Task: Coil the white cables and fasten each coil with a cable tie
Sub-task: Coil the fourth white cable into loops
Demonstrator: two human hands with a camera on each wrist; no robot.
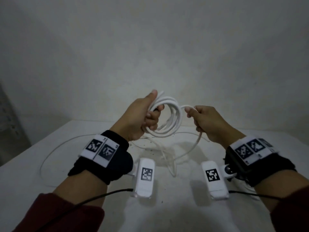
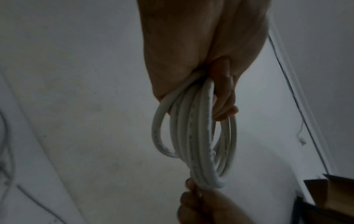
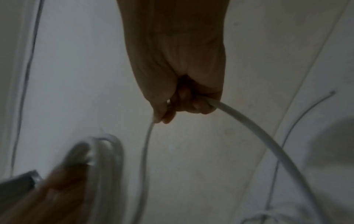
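Your left hand [image 1: 140, 114] is raised above the white desk [image 1: 33, 173], fingers and thumb curled round one side of a coil of thick white round cable [image 1: 168, 118], several loops gathered together and hanging free of the desk. Your right hand [image 1: 209, 123], just right of the coil, is fisted round the loose run of the same cable, which leaves the coil's top, passes through the fist and droops toward the desk below the coil. A thinner white wire [image 1: 50, 154] lies on the desk left of and beneath the coil. On each wrist sits a black strap with a white camera unit.
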